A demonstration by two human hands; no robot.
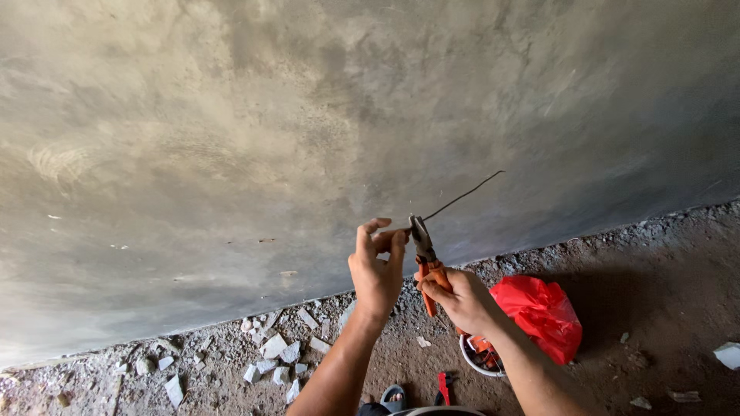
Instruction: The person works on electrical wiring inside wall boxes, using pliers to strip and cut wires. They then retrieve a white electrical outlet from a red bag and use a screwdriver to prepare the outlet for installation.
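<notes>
My right hand [461, 298] grips the orange handles of a pair of pliers [425, 258], jaws pointing up. The jaws bite on a thin dark wire [462, 196] that runs up and to the right in front of the grey plastered wall [308, 115]. My left hand [375, 270] is just left of the jaws, thumb and fingers pinching the near end of the wire.
Below on the dirt floor lie a red plastic bag [543, 312], a white bowl [472, 360] with orange items, a small red tool [444, 383] and broken white tile pieces [277, 350] along the wall's foot. A sandalled foot [391, 398] shows at the bottom.
</notes>
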